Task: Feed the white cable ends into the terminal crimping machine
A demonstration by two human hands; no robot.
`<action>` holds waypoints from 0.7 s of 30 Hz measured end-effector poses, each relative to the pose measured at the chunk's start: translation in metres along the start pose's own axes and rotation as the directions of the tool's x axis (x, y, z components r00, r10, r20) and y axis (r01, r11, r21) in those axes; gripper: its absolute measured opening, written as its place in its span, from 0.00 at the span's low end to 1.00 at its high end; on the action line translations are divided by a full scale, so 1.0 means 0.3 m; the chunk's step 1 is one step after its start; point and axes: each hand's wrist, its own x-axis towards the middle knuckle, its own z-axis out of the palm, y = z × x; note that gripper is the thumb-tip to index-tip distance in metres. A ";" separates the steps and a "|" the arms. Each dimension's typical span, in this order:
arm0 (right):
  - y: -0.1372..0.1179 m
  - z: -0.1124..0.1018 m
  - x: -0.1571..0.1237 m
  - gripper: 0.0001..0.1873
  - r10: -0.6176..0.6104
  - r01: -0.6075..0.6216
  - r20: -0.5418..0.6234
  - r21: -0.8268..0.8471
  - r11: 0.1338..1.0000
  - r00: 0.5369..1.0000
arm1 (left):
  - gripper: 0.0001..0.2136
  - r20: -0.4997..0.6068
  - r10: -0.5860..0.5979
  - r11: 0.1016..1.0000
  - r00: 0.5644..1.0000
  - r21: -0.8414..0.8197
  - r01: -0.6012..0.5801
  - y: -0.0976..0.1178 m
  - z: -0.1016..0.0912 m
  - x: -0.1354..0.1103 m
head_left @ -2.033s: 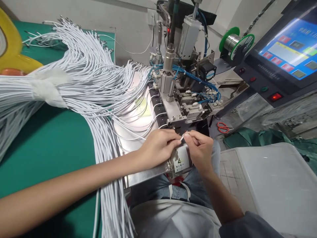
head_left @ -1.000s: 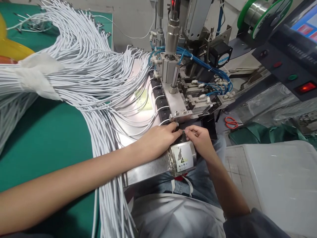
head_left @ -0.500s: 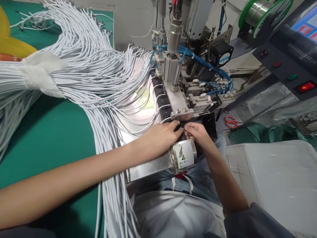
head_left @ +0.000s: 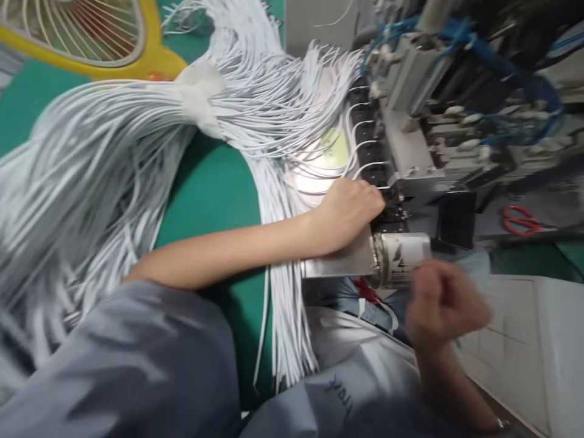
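My left hand [head_left: 353, 212] is closed, its back toward me, over the near end of a black slotted fixture [head_left: 370, 141] on the machine. Its fingertips are hidden, and what they pinch, if anything, does not show. White cables [head_left: 255, 112] spread from a tied bundle toward the fixture; several have their ends in its slots. My right hand [head_left: 447, 301] is in the air, right of a metal cylinder with a white label [head_left: 406, 250]. Its fingers look curled shut but are blurred by motion, so anything inside them cannot be made out.
A yellow fan-shaped thing with a wire grille [head_left: 159, 55] lies on the green mat [head_left: 219, 188]. The press machine [head_left: 413, 121] with blue hoses stands beyond the fixture. Red-handled scissors [head_left: 520, 220] and a white box [head_left: 515, 340] are at the right.
My right hand has left the fixture and pulled back toward me. My left hand stays by the fixture, more curled. The view has swung left, bringing more of the yellow thing into sight.
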 end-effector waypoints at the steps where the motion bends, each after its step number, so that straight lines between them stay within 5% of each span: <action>1: -0.011 0.031 -0.055 0.07 -0.015 0.013 0.161 0.009 1.000 0.987 | 0.14 0.005 -0.002 1.000 1.000 -0.005 0.002 -0.001 0.006 0.001; 4: -0.026 0.147 -0.172 0.09 0.054 -0.172 0.651 0.119 0.978 0.757 | 0.15 0.000 -0.001 1.000 1.000 -0.018 0.001 -0.002 0.017 0.002; 6: -0.028 0.205 -0.201 0.10 0.079 -0.272 0.739 0.145 0.951 0.669 | 0.15 -0.021 -0.003 0.999 1.000 -0.032 0.003 -0.002 0.022 0.003; 18: -0.099 0.196 -0.183 0.09 0.132 -0.199 0.664 0.026 0.980 0.736 | 0.14 -0.073 -0.019 0.992 0.997 -0.124 0.010 0.007 0.001 -0.004; 21: -0.081 0.157 -0.184 0.07 0.149 -0.245 0.617 0.073 0.967 0.773 | 0.11 -0.102 0.077 0.971 0.992 -0.219 -0.098 0.058 -0.029 -0.033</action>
